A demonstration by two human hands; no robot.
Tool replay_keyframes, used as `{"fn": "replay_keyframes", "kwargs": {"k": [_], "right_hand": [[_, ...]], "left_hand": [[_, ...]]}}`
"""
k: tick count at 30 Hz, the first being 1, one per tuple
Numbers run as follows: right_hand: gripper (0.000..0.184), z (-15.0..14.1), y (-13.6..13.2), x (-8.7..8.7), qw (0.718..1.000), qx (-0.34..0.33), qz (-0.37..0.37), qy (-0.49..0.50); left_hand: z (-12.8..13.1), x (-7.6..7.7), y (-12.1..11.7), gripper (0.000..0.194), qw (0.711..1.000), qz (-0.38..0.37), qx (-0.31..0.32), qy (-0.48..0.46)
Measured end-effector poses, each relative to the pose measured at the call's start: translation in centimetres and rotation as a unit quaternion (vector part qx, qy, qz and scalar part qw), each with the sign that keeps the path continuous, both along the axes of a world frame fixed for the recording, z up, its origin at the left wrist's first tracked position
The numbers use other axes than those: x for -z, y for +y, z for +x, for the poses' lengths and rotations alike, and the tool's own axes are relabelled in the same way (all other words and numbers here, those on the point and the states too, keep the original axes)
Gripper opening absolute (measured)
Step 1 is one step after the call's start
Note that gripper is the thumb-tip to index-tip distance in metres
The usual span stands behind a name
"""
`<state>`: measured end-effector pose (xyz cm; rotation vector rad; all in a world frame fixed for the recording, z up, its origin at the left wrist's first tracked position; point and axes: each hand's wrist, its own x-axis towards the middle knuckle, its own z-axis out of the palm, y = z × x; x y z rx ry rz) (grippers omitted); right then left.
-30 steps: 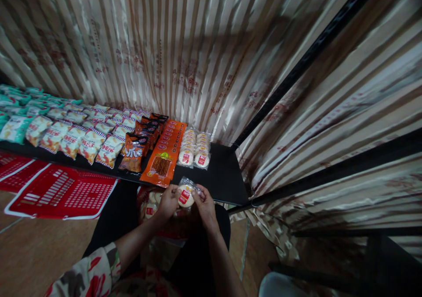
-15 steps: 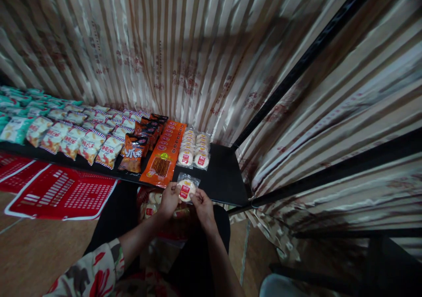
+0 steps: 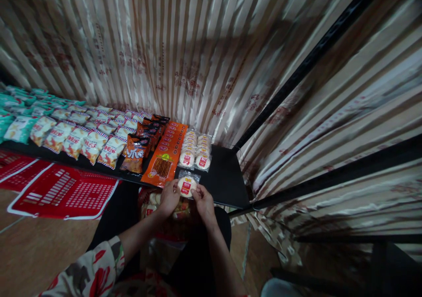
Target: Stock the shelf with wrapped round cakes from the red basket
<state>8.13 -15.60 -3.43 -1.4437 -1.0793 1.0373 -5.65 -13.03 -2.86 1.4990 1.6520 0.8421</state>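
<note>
A round white rice cracker in a clear wrapper with a red label (image 3: 186,187) is held between my two hands at the shelf's front edge. My left hand (image 3: 170,197) pinches its left side, and my right hand (image 3: 203,201) pinches its right side. Just beyond it, two rows of the same wrapped rice crackers (image 3: 195,151) stand on the black shelf (image 3: 227,174). Below my hands, an open bag (image 3: 150,200) with more wrapped crackers sits between my knees, partly hidden by my forearms.
Left of the crackers lies a flat orange snack packet (image 3: 163,154). Farther left stand orange-and-black bags (image 3: 134,153), white snack bags (image 3: 94,145) and teal bags (image 3: 20,128). Red baskets (image 3: 66,191) sit below the shelf. A black metal post (image 3: 280,95) and striped curtain (image 3: 184,59) border the shelf.
The held cracker has risen slightly and its label now faces me more squarely. Both hands keep their pinch on it. The view has shifted a little.
</note>
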Motion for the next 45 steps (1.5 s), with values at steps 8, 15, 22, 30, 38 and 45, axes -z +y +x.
{"fn": "replay_keyframes", "kwargs": {"k": [8, 15, 22, 30, 38, 45], "right_hand": [[0.026, 0.5, 1.6, 0.1, 0.998, 0.002, -0.001, -0.061], [0.024, 0.3, 3.3, 0.1, 0.991, 0.019, 0.008, -0.135], [0.024, 0.2, 4.7, 0.2, 0.980, 0.029, -0.002, -0.197], [0.026, 0.3, 6.3, 0.6, 0.962, 0.062, 0.012, -0.265], [0.029, -0.1, 7.9, 0.7, 0.947, 0.077, 0.030, -0.310], [0.035, -0.4, 8.5, 0.8, 0.941, 0.084, 0.044, -0.325]], "left_hand": [[0.2, 0.1, 0.1, 0.041, 1.000, 0.013, 0.016, -0.019], [0.4, -0.5, 0.2, 0.047, 0.996, 0.058, 0.049, 0.052], [0.8, -0.4, 0.6, 0.051, 0.992, 0.056, 0.074, 0.083], [1.1, -0.4, 1.1, 0.054, 0.988, 0.057, 0.113, 0.090], [1.5, -0.9, 2.0, 0.056, 0.984, 0.031, 0.136, 0.112], [1.7, -1.5, 2.8, 0.057, 0.983, 0.011, 0.138, 0.122]]}}
